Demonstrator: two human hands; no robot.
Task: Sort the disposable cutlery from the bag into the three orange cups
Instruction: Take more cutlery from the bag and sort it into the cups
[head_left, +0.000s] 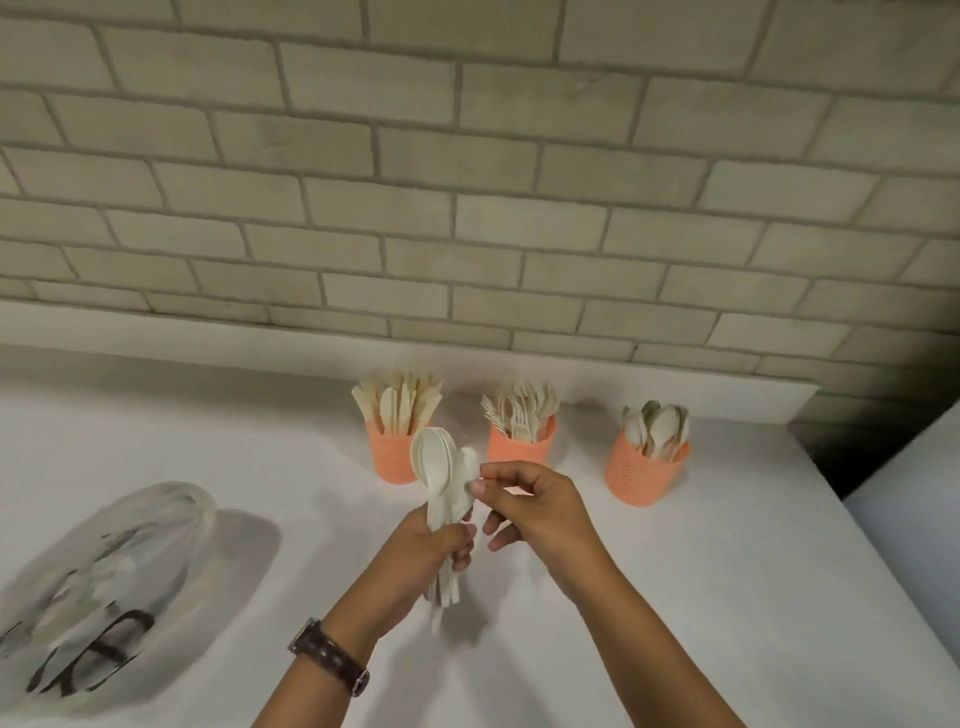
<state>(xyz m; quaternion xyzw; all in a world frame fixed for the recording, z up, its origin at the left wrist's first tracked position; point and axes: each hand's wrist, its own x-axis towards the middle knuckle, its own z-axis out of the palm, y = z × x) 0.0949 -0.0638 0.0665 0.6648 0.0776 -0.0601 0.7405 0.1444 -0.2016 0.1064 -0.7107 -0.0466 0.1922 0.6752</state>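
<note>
Head view: left hand (431, 545) grips spoons (441, 473).

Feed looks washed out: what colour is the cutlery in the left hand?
The cutlery in the left hand is white; head view.

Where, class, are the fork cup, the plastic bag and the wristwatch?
fork cup (519, 452): head view, on its orange wall.
plastic bag (119, 545): head view, on its clear middle.
wristwatch (332, 657): head view, on its dark strap.
</note>
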